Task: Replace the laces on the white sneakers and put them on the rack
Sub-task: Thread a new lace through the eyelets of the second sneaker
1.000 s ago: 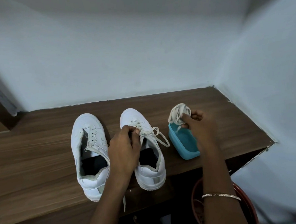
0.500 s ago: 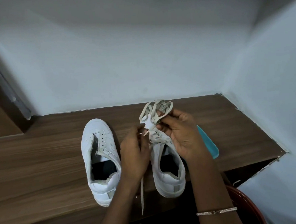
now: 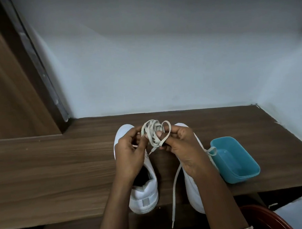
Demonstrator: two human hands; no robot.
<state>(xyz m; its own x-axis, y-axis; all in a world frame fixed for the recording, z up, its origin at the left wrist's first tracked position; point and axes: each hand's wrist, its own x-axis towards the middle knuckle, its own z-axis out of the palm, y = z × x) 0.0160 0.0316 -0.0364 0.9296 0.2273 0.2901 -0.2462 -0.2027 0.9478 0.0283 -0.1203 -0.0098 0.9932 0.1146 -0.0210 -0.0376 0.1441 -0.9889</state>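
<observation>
— Orientation of left sneaker (image 3: 143, 195) and right sneaker (image 3: 193, 192)?
— Side by side on wooden shelf (image 3: 61, 174). Long axes parallel, 12–6. Toes at 12 o'clock, heels at 6.
— Hands?
— Both above the toes, backs to camera. Left hand (image 3: 129, 155) pinches lace bundle (image 3: 155, 133) from 9 o'clock, right hand (image 3: 186, 147) from 3, fingers curled. Lace tail (image 3: 173, 193) hangs toward 6 between them. Blue tub (image 3: 239, 161) at 3 o'clock of right sneaker.

Two sneakers (image 3: 143, 199) (image 3: 192, 195), one lace bundle (image 3: 155, 132), one blue tub (image 3: 244, 178).
</observation>
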